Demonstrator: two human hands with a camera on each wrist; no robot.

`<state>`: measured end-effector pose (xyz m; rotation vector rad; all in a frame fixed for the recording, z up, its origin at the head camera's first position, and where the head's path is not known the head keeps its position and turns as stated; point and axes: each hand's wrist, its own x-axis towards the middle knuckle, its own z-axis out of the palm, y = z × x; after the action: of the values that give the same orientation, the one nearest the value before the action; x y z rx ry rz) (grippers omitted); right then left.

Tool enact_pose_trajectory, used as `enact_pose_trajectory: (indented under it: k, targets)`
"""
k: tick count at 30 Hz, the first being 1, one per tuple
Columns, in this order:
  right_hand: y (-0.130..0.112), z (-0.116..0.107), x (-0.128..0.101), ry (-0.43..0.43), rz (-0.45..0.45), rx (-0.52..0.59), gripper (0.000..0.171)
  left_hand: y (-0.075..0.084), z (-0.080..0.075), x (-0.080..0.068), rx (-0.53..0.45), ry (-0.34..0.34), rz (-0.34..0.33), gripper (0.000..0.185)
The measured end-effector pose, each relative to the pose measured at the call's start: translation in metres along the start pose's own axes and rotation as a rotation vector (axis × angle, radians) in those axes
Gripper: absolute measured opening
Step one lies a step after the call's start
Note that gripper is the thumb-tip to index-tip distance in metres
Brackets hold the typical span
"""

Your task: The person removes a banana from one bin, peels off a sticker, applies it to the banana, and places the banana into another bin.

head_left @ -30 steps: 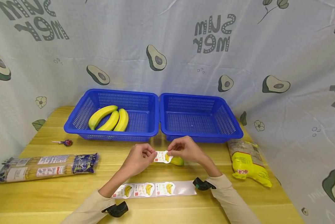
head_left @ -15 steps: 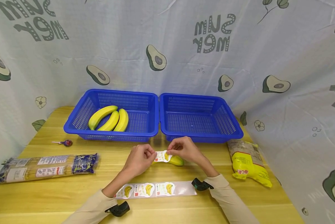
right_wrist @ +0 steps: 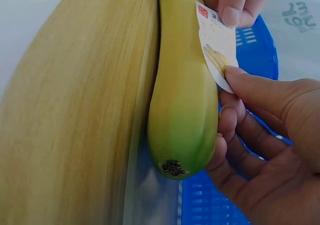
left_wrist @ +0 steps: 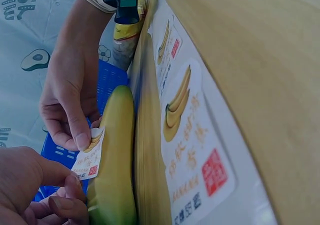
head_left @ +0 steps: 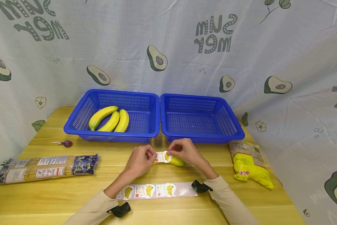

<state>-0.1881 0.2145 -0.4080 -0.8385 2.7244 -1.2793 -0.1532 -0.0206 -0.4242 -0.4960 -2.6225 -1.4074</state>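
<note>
1. You work on a table (head_left: 72, 193) of light wood with visible grain and a soft sheen.
2. The sticker (head_left: 163, 156) between your fingers looks like glossy printed paper; its backing strip (head_left: 185, 189) is shiny and smooth.
3. The banana (right_wrist: 182, 100) has smooth, matt skin.
4. Both baskets (head_left: 202, 117) are blue perforated plastic.
5. The noodle packs (head_left: 44, 167) are in glossy clear film.
6. The backdrop (head_left: 168, 47) is printed cloth, wrinkled.

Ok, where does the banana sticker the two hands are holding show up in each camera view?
Head: the sticker is at lower centre, between both hands.
Left wrist: sticker at lower left, against the banana.
Right wrist: sticker at upper right, beside the banana.
Shared landmark: that banana lying on the table, in all three views.
</note>
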Motion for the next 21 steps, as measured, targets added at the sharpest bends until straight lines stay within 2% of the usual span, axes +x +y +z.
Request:
enact_pose_trajectory:
  k: [15, 21]
  targets:
    - [0.0032, 0.0046, 0.0, 0.013, -0.042, -0.03, 0.009, -0.0021, 0.003, 0.0004, 0.03, 0.022, 0.008, 0.022]
    - [0.0036, 0.0051, -0.0003, 0.024, -0.147, -0.057, 0.007, -0.0014, 0.0042, -0.0018, 0.049, 0.049, 0.018, 0.026]
